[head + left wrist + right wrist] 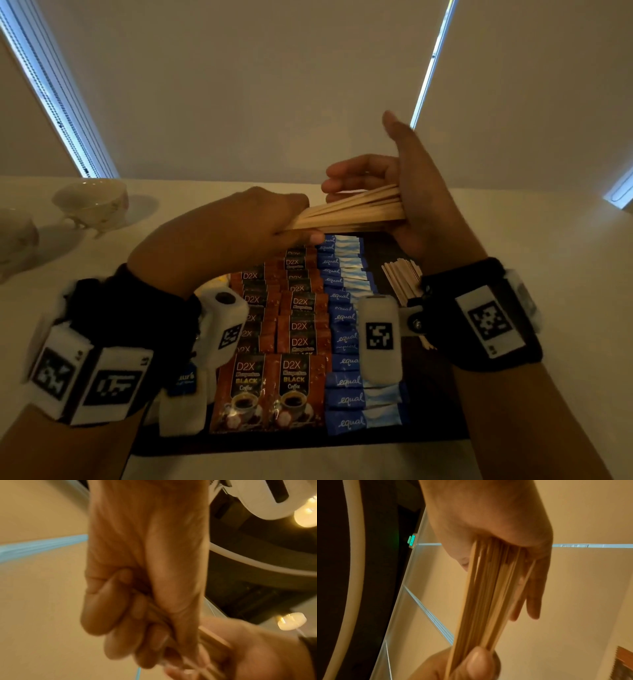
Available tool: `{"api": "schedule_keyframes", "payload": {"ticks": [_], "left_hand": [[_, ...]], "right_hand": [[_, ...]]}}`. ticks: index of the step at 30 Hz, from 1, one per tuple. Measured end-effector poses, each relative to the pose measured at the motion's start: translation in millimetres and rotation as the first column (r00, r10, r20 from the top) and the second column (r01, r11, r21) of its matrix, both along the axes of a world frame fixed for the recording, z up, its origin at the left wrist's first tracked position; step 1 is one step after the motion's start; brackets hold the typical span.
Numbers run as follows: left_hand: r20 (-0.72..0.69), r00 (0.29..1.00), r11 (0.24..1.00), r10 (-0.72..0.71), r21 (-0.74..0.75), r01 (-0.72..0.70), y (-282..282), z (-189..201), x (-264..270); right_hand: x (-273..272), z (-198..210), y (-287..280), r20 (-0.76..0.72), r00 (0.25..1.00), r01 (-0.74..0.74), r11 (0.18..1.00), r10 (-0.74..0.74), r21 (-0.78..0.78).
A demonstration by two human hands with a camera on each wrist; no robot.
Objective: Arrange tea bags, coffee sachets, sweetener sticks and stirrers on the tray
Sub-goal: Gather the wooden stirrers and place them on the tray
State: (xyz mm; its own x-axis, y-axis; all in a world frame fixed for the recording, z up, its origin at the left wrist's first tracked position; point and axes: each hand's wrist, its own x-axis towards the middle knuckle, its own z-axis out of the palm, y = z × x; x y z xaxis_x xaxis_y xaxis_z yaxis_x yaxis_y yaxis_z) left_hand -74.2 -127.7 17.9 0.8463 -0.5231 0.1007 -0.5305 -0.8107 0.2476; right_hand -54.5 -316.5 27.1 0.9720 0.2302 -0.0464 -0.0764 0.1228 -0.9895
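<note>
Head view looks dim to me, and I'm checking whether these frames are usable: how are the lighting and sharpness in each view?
Head view: dim, with bright window slits; sachet print still readable. Left wrist view: left hand motion-blurred, ceiling lamps glaring. Right wrist view: warm cast, stirrers streaked by blur.

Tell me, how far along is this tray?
Coffee sachets and blue sweetener sticks already lie in neat columns on the tray, with some stirrers laid at its right. The left hand and right hand hold a bundle of stirrers above it, not yet placed. Tea bags are mostly hidden.
</note>
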Motion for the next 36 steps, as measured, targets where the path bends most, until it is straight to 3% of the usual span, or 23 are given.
{"api": "schedule_keyframes", "payload": {"ticks": [4, 5, 8, 10, 12, 14, 17, 19, 21, 23, 28, 30, 32, 34, 35, 36], "left_hand": [[0.027, 1.0, 0.996, 0.008, -0.089, -0.006, 1.3, 1.3, 0.8], [0.033, 0.999, 0.994, 0.003, -0.108, 0.001, 1.6, 0.7, 1.2], [0.045, 0.999, 0.992, 0.026, -0.128, -0.02, 1.3, -1.0, 3.9], [0.06, 0.997, 0.989, 0.051, -0.14, -0.043, 3.8, -0.5, 5.4], [0.072, 0.995, 0.991, 0.065, -0.118, -0.056, 6.9, -0.7, 8.3], [0.065, 0.995, 0.992, 0.073, -0.105, -0.065, 6.9, -1.1, 8.6], [0.004, 0.998, 0.96, 0.068, -0.271, -0.065, 5.2, 5.3, 4.5], [-0.09, 0.994, 0.857, 0.063, -0.505, -0.1, 4.0, 11.7, -0.7], [-0.141, 0.985, 0.691, 0.102, -0.702, -0.173, 1.8, 12.7, -1.6], [-0.166, 0.97, 0.574, 0.178, -0.783, -0.239, -0.5, 9.2, 1.2], [-0.154, 0.972, 0.534, 0.177, -0.815, -0.226, -8.1, -0.6, 2.4], [-0.116, 0.981, 0.458, 0.154, -0.871, -0.175, -9.9, -2.0, 2.9], [-0.156, 0.984, 0.288, 0.089, -0.942, -0.175, -11.0, -1.2, 3.3], [-0.261, 0.964, 0.035, -0.043, -0.965, -0.26, -13.0, 3.8, 1.6], [-0.283, 0.954, -0.054, -0.103, -0.956, -0.289, -13.4, 5.7, 1.0], [-0.279, 0.953, -0.072, -0.121, -0.955, -0.289, -13.1, 6.8, 0.9]], "right_hand": [[2.2, -6.0, 4.8, 0.008, 0.999, 0.042, 0.995, -0.041, -0.089], [2.7, -6.8, 5.1, 0.053, 0.996, 0.075, 0.98, -0.066, -0.183], [-3.5, -6.3, 7.8, 0.189, 0.982, 0.1, 0.861, -0.004, -0.499], [-9.3, -4.3, 7.0, 0.181, 0.962, -0.047, 0.775, 0.205, -0.63], [-13.2, -3.5, 5.8, 0.112, 0.911, -0.174, 0.618, 0.396, -0.767], [-10.3, -6.0, 5.9, 0.124, 0.893, -0.115, 0.486, 0.433, -0.866], [-5.0, -7.8, 6.6, 0.273, 0.884, 0.06, 0.487, 0.38, -0.871], [-4.0, -7.4, 5.2, 0.349, 0.871, 0.131, 0.522, 0.346, -0.843], [-3.5, -7.5, 5.4, 0.416, 0.855, 0.201, 0.542, 0.311, -0.816], [-2.6, -8.8, 9.3, 0.476, 0.823, 0.262, 0.537, 0.308, -0.801], [-1.2, -12.4, 14.7, 0.574, 0.757, 0.361, 0.534, 0.311, -0.765], [-1.1, -12.6, 15.6, 0.589, 0.741, 0.378, 0.525, 0.323, -0.763], [-1.4, -12.3, 16.9, 0.592, 0.73, 0.388, 0.507, 0.34, -0.77], [-2.0, -11.6, 17.3, 0.602, 0.725, 0.395, 0.515, 0.334, -0.761], [-2.3, -11.1, 17.2, 0.609, 0.723, 0.398, 0.525, 0.324, -0.752], [-3.0, -10.4, 17.3, 0.616, 0.722, 0.401, 0.534, 0.315, -0.744]]}}
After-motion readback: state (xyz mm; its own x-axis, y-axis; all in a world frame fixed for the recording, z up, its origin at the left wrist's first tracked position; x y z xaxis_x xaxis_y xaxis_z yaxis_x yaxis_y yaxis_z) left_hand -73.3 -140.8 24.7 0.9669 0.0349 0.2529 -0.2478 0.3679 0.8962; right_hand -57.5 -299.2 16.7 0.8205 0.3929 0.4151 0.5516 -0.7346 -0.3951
